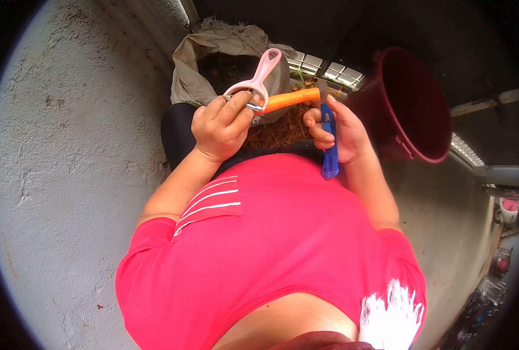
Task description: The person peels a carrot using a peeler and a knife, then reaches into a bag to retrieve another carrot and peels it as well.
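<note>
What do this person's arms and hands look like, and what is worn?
Both arms leave short sleeves of a red-pink shirt, with white stripes near the left sleeve and a white brush-like mark near the right. The left hand and the right hand are bare: no gloves, no watch.

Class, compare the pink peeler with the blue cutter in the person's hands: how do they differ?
The pink peeler widens into a Y-shaped head; the blue cutter is a straight narrow bar. The peeler sits in the left hand, the cutter in the right hand. The peeler's handle points away from the red shirt; the cutter's free end points toward it. Both are gripped hand tools.
</note>
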Tool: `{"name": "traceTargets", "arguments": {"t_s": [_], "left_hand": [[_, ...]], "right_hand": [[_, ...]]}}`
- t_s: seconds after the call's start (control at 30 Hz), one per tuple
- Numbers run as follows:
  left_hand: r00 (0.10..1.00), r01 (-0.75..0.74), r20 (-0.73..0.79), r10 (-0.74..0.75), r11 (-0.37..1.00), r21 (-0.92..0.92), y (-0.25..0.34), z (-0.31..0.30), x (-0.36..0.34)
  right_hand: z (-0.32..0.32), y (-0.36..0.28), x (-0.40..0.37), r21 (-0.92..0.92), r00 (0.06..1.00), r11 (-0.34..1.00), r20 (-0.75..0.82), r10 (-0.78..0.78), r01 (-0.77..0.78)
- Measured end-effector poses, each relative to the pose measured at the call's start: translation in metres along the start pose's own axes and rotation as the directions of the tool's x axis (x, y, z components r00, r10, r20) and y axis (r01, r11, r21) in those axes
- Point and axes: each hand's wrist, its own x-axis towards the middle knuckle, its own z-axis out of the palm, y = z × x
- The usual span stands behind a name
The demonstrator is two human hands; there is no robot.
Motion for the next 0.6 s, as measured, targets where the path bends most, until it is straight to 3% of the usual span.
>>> {"name": "traceTargets", "arguments": {"t_s": [0.13, 0.17, 0.37, 0.5, 0.6], "left_hand": [[1.0, -0.023, 0.0, 0.023, 1.0, -0.007, 0.003, -0.004, 0.001], [1.0, -0.025, 0.014, 0.025, 0.999, -0.026, 0.005, -0.006, 0.001], [0.986, 0.124, 0.113, -0.118, 0.991, -0.043, 0.011, -0.003, 0.001], [0.936, 0.277, 0.27, -0.226, 0.946, -0.167, 0.014, -0.013, 0.011], [0.899, 0.337, 0.38, -0.219, 0.899, -0.279, 0.013, -0.018, 0.016]], "right_hand": [[0.031, 0.005, -0.003, -0.453, 0.929, 0.877, -0.235, -0.287, 0.157], [0.03, 0.007, -0.001, -0.489, 0.91, 0.85, -0.232, -0.344, 0.196], [0.022, 0.011, -0.002, -0.701, 0.854, 0.59, 0.054, -0.517, 0.401], [0.021, 0.008, -0.004, -0.705, 0.841, 0.557, 0.103, -0.532, 0.439], [0.017, 0.004, -0.006, -0.695, 0.842, 0.556, 0.134, -0.522, 0.455]]}}
